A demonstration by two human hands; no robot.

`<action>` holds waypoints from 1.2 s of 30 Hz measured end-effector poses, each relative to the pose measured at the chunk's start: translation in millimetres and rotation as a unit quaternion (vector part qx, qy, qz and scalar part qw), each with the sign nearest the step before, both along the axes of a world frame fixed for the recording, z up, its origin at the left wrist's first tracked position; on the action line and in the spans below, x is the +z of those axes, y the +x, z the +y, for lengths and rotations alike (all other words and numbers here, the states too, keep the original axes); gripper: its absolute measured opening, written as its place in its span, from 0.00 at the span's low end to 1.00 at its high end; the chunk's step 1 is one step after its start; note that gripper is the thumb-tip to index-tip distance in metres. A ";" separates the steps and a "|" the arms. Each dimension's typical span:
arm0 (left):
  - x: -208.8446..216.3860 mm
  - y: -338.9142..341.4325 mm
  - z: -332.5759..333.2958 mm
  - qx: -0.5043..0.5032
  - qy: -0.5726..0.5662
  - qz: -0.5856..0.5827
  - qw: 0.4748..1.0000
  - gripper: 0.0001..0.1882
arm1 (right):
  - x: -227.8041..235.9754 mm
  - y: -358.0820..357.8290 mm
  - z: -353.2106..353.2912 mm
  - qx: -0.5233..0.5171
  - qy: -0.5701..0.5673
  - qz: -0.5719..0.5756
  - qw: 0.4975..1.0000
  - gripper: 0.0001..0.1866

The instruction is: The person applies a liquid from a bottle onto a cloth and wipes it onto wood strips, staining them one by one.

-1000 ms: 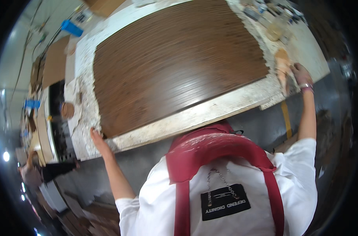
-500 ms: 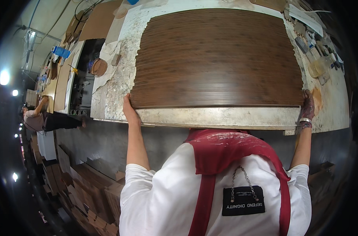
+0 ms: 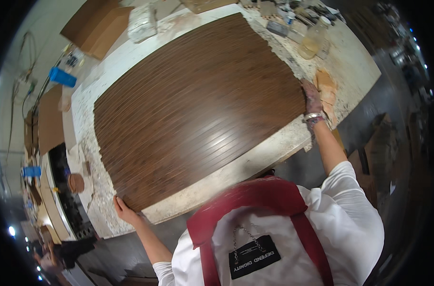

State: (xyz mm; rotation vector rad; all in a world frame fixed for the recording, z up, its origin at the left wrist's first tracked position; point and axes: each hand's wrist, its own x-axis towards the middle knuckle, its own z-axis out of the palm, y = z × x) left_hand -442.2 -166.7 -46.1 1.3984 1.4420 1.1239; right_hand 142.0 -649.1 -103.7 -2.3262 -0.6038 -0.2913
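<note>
A wide brown wood-grain slatted panel (image 3: 202,100), made of many narrow strips, lies on a white, stained worktable (image 3: 255,164). Its side edges are uneven where the strips end. My left hand (image 3: 125,211) holds the near left corner, its fingers against the edge and partly hidden. At the near right corner, my right hand (image 3: 312,97) grips the opposite side edge. Dark stain covers that hand, and a metal bracelet (image 3: 314,116) circles its wrist.
Beside my right hand lies a crumpled tan cloth or paper (image 3: 325,90). A bottle of yellowish liquid (image 3: 314,39) stands farther back among blocks and tools. Left of the panel sits a round brown container (image 3: 76,183). Another person (image 3: 52,260) is at the far lower left.
The whole view has turned, so the table and panel now slant up to the right. Both hands stay at the panel's side edges.
</note>
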 end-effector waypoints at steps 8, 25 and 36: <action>-15.6 23.6 66.1 -0.025 0.002 0.036 0.999 0.22 | 19.0 11.2 63.1 -0.065 0.169 0.134 0.974 0.26; -29.3 -17.8 71.5 -0.106 -0.139 0.076 0.982 0.27 | 78.0 -23.2 10.4 -0.058 -0.055 0.223 0.972 0.28; -26.6 -60.4 31.2 -0.163 -0.138 -0.042 0.976 0.21 | 36.4 -35.4 5.2 -0.055 0.254 0.409 0.875 0.19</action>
